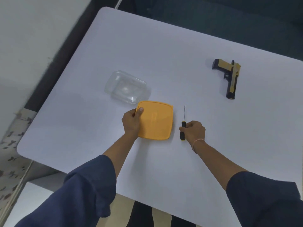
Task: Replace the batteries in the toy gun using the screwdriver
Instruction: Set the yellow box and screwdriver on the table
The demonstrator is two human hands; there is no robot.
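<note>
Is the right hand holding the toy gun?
No, the right hand grips the screwdriver, while the toy gun lies untouched on the table.

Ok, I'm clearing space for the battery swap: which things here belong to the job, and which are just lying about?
For the job: toy gun, untouched; screwdriver, gripped by the right hand.
Lying about: clear plastic container, open; orange lid, held by the left hand. No batteries visible.

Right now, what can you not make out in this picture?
Head view, toy gun: battery cover and screws too small to see.
Head view, screwdriver: tip type too small; right hand hides part of the handle.
Head view, yellow lid: underside faces down; left hand covers its left edge.
</note>
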